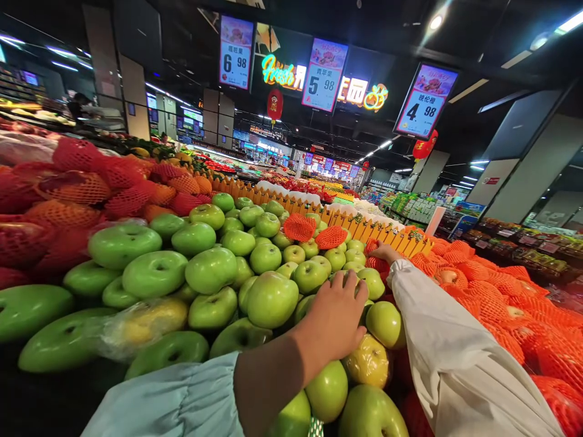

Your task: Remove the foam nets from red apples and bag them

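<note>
1. Over the green apples (273, 298), the left hand (334, 309) lies palm down, fingers curved and slightly apart; I cannot tell whether they grip one.
2. Beyond it, the right hand (385, 252) reaches to a red foam net (377, 265), its hold hidden.
3. Leftward, some apples look wider than tall, long axes sideways, dimples upward.
4. Netted fruit (494, 279) flanks the pile's right; an orange fence (359, 227) runs behind.

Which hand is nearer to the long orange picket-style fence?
Right. The right hand is close to the fence; the left hand is farther back, over round green apples.
</note>
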{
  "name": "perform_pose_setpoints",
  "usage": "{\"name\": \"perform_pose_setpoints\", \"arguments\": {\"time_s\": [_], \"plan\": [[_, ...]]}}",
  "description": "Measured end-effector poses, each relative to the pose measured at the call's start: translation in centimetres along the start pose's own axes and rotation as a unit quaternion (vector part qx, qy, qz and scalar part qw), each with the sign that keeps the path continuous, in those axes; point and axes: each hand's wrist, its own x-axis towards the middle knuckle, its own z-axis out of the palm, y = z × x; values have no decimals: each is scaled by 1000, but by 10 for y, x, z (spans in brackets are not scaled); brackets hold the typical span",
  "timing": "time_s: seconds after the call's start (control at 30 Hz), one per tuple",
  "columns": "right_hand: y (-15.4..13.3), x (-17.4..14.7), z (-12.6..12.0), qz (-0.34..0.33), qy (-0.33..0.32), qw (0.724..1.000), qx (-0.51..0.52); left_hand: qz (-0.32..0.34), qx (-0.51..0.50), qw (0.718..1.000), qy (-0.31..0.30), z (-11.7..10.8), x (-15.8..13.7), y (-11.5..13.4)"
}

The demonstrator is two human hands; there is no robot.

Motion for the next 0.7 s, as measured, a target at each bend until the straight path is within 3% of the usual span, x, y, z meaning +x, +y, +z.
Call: {"name": "perform_pose_setpoints", "arguments": {"time_s": [0.1,0.17,0.23,0.37,0.5,0.6,0.7], "plan": [[-9,-21,-10,-17,56,998,22,-1,-1,1000,6,1,1,0],[-18,-33,-31,-35,98,993,49,-1,-4,1000,10,1,1,-1],[-27,-42,-65,-59,142,985,82,0,-7,1000,12,-1,2,-1],[-39,-68,-155,-106,219,961,131,1,-11,1000,-2,-5,2,-1],[-36,-138,-228,-99,266,933,219,7,-13,1000,-18,-10,1,-3],[-24,-216,-243,-134,250,918,276,8,-7,1000,-24,-11,1,-3],[-1,-283,-226,-135,219,911,323,12,-3,1000,-17,-10,0,-4]]}}
